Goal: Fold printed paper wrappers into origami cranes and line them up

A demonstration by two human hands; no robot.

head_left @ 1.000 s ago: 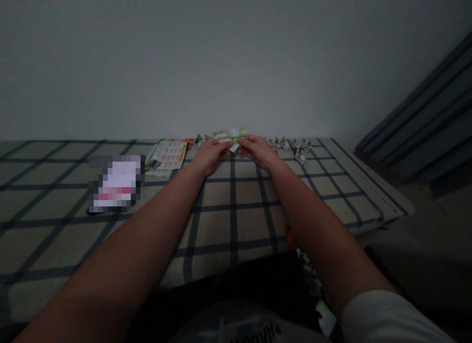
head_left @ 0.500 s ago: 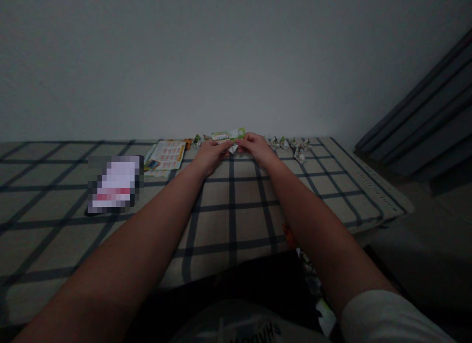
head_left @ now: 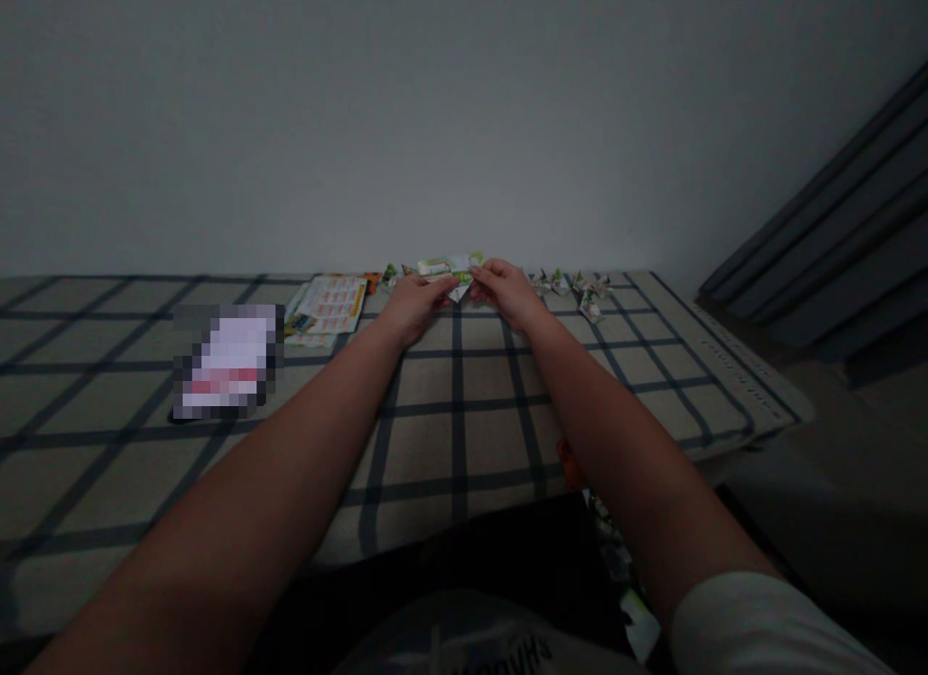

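A partly folded sheet of green-and-white printed paper (head_left: 458, 267) is between my hands at the far side of the table, with a pointed corner toward me. My left hand (head_left: 419, 306) pinches its left side between thumb and fingers. At its right edge my right hand (head_left: 506, 290) has thumb and forefinger closed on the paper. Small folded paper pieces (head_left: 593, 308) lie to the right of my right hand, and another folded piece (head_left: 390, 274) sits just beyond my left hand. The paper's underside is hidden by my fingers.
A stack of printed sheets (head_left: 330, 306) lies left of my left hand. Nearer is a phone (head_left: 230, 361), its screen blurred out. A checked cloth (head_left: 456, 414) covers the table, which meets a wall behind. An orange object (head_left: 569, 464) shows beside my right forearm.
My right thumb and forefinger have shifted slightly right and up along the paper, showing more of its pointed front part. My left hand stays almost still.
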